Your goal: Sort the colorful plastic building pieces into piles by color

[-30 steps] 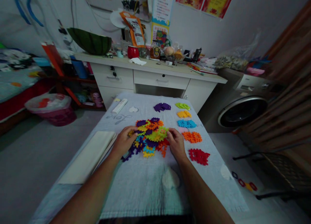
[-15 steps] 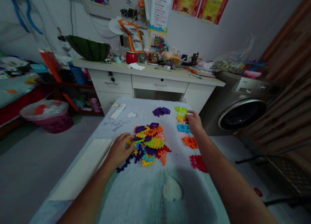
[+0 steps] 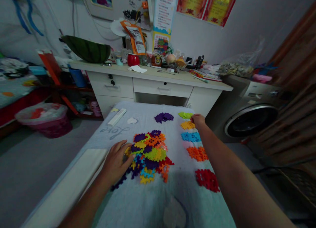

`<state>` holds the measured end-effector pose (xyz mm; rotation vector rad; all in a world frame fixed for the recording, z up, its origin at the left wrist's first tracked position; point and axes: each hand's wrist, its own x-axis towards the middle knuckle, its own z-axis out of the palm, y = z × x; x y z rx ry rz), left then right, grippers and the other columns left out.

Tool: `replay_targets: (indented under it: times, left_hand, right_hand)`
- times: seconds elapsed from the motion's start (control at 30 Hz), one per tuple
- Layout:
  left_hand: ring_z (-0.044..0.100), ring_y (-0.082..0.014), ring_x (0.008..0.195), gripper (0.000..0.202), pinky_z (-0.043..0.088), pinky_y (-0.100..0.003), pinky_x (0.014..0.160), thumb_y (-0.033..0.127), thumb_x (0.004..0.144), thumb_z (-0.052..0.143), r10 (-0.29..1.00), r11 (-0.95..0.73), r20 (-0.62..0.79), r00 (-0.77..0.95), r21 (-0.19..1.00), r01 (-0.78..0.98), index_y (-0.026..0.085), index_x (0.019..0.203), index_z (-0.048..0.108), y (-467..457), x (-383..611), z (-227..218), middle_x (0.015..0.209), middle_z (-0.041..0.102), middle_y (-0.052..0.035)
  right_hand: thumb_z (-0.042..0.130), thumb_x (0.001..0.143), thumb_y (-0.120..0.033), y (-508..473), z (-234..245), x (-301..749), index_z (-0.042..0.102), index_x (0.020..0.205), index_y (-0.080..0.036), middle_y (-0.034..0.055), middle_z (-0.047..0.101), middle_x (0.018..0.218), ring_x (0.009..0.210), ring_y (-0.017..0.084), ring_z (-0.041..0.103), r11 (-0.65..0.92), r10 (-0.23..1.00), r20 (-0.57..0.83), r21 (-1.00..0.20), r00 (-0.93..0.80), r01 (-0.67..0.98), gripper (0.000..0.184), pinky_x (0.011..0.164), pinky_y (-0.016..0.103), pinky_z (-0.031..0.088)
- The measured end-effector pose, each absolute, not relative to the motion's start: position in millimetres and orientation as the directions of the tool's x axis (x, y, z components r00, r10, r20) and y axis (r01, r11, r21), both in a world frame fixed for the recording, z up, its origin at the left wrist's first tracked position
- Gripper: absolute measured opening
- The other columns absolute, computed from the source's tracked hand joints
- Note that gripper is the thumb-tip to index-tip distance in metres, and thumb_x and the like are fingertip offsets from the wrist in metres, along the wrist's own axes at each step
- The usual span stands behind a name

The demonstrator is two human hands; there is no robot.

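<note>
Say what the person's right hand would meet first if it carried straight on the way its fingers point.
Probably the lime-green pile, which lies just ahead of the right hand; whether they touch is unclear from this view.

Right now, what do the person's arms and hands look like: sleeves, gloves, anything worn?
The left hand and right hand are ungloved. The left forearm and right forearm are uncovered to the frame edge, no sleeve in view. No watch, band or ring visible, though dim light could hide small items.
</note>
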<state>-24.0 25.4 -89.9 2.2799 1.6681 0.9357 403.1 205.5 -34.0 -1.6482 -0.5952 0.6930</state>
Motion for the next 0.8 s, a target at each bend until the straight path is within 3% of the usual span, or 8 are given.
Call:
replay_targets:
  times: [0.3, 0.53, 0.8]
  left_hand:
    - [0.052, -0.0294, 0.125, 0.044, 0.043, -0.049, 0.106, 0.050, 0.086, 0.054, 0.922, -0.343, 0.344, 0.175, 0.522, 0.781, 0.023, 0.120, 0.062, 22, -19, -95, 0.134, 0.056, -0.0101]
    - [0.055, -0.0286, 0.122, 0.041, 0.046, -0.048, 0.104, 0.048, 0.085, 0.056, 0.922, -0.353, 0.343, 0.182, 0.546, 0.760, 0.024, 0.118, 0.062, 20, -16, -88, 0.132, 0.058, -0.0090]
    - [0.059, -0.0283, 0.116, 0.041, 0.048, -0.047, 0.100, 0.045, 0.085, 0.056, 0.914, -0.387, 0.341, 0.220, 0.570, 0.725, 0.022, 0.118, 0.061, 20, -12, -83, 0.125, 0.064, -0.0097]
  right_hand:
    - [0.064, 0.071, 0.000, 249, -45, 407, 0.053, 0.085, -0.019, -0.0081, 0.052, 0.052, 0.046, 0.009, 0.060, -0.243, 0.746, -0.135, -0.967, 0.652, 0.079, 0.026, 0.050, 0.017, 0.052]
    - [0.062, 0.073, -0.004, 255, -44, 408, 0.059, 0.079, -0.017, -0.0048, 0.053, 0.054, 0.048, 0.010, 0.057, -0.283, 0.791, -0.120, -0.941, 0.599, 0.186, 0.015, 0.052, 0.020, 0.052]
    - [0.067, 0.070, -0.008, 234, -27, 412, 0.062, 0.075, -0.018, 0.0002, 0.057, 0.063, 0.055, 0.011, 0.055, -0.195, 0.887, -0.012, -0.916, 0.461, 0.352, 0.012, 0.052, 0.022, 0.050]
